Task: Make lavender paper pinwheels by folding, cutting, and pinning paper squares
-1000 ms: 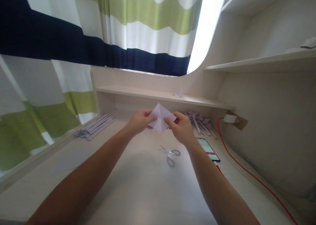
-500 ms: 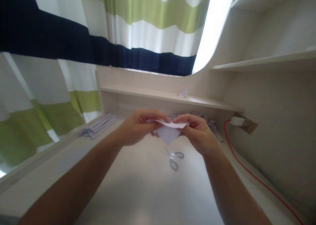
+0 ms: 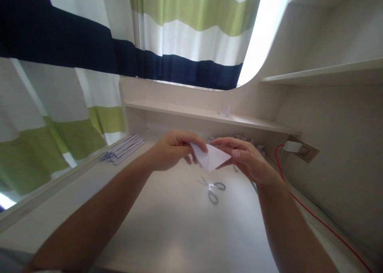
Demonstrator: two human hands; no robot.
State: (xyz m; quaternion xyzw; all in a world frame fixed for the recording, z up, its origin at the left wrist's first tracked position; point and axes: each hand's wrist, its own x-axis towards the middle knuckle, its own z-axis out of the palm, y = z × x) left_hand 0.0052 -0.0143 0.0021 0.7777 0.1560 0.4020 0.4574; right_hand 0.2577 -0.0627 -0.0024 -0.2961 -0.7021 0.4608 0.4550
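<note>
One paper (image 3: 211,158) lies between fingers (image 3: 196,139)—right contact unclear.

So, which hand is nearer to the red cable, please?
The right. The right hand is to the left of the red cable; the left hand is farther left, across the folded paper.

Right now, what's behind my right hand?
Pale paper pieces peek out past your right hand, with a thin dark edge below; anything else there is covered.
</note>
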